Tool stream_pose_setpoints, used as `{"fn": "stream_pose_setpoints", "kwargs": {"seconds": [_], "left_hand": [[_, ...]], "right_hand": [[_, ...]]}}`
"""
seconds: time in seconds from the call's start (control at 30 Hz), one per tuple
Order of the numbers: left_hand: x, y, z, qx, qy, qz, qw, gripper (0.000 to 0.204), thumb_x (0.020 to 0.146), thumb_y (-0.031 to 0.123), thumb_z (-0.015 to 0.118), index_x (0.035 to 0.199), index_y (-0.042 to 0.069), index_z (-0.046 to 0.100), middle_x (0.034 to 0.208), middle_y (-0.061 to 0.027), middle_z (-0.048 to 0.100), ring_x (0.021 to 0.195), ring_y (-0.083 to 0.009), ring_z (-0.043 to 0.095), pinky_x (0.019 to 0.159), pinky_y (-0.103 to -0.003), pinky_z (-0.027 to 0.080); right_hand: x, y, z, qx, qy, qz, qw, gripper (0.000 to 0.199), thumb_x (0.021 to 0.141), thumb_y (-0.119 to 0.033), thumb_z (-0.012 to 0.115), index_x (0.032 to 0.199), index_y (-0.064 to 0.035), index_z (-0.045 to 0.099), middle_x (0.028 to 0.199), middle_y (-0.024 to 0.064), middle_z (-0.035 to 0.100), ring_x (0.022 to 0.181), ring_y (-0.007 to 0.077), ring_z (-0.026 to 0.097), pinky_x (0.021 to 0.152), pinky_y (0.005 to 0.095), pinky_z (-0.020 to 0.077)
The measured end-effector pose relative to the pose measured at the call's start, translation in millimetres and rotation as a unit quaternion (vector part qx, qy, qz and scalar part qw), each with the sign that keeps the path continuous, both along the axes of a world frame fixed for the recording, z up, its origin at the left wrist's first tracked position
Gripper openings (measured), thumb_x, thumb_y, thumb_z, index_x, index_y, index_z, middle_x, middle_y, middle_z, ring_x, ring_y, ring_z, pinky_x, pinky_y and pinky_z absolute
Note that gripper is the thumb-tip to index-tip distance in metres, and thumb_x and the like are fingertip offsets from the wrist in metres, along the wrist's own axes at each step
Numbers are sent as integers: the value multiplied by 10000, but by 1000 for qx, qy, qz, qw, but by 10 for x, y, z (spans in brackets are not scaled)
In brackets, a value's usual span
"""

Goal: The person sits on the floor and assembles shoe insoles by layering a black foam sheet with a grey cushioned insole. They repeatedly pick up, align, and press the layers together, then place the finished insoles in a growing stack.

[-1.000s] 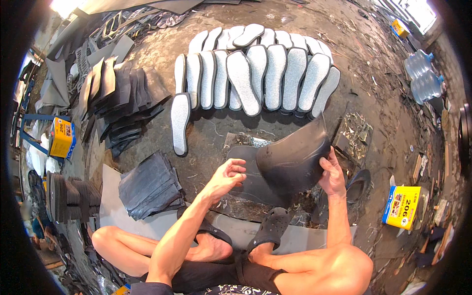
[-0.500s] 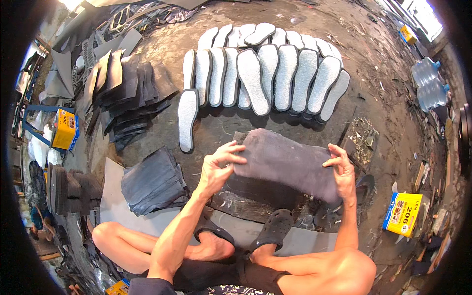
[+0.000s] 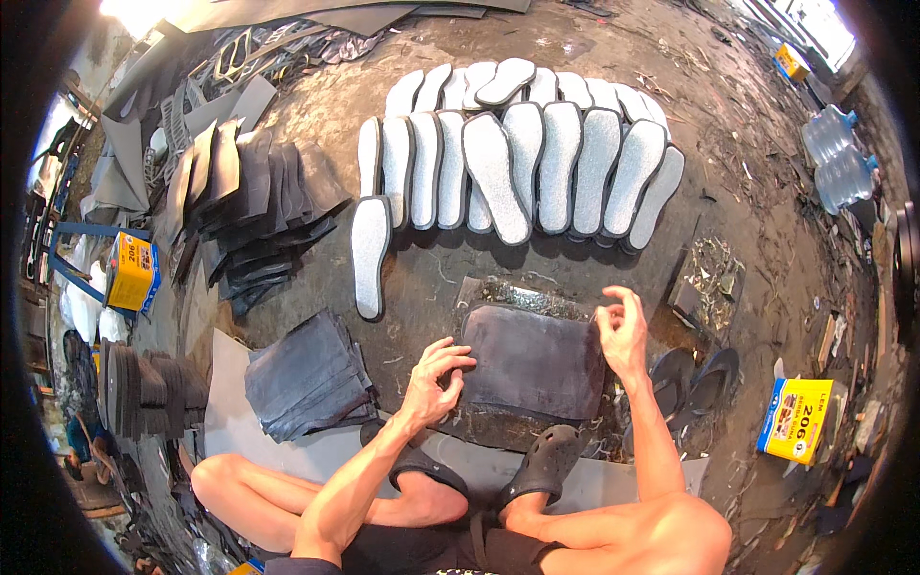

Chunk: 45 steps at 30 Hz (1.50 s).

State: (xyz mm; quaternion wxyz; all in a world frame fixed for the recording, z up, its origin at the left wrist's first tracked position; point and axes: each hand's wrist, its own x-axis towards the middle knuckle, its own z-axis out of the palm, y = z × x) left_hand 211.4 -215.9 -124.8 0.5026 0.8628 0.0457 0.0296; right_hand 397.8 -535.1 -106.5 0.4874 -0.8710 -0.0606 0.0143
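Dark sheet now lies flat on the dark base, no longer held up. My left hand and right hand are loosely open beside its edges, fingertip contact unclear. I'd call the laying-down basically done.

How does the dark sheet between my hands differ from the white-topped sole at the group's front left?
The dark sheet is blackish; the white-topped sole has a dark rim. The sheet is broad and roughly rectangular; the sole is long, narrow and round-ended. The sheet lies between your left hand and right hand; the sole is away from both. Both lie before you.
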Motion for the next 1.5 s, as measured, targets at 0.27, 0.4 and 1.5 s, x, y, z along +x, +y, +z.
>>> {"fn": "stream_pose_setpoints", "kwargs": {"seconds": [0.27,0.4,1.5], "left_hand": [[1410,117,330,47,-133,176,974,417,906,150,883,1264,-4,735,1227,-174,750,1122,-306,718,1001,-411,576],[3116,703,607,212,-174,210,938,889,857,515,944,1443,-83,644,1387,-269,697,1344,-397,646,1168,-496,491],[823,-416,979,-524,257,-2,812,664,1170,534,523,1575,9,547,1249,-183,733,928,-247,746,905,-395,613]], "right_hand": [[635,982,714,30,-131,110,985,281,998,-52,722,1275,-14,694,1207,144,695,975,251,741,815,370,597],[-133,1219,750,127,-91,127,980,159,1010,-17,675,1162,3,721,1136,149,728,965,237,734,855,365,594],[-610,-518,838,255,72,-56,963,597,1130,-202,640,1685,-163,423,1218,61,663,948,139,734,696,297,688]]}}
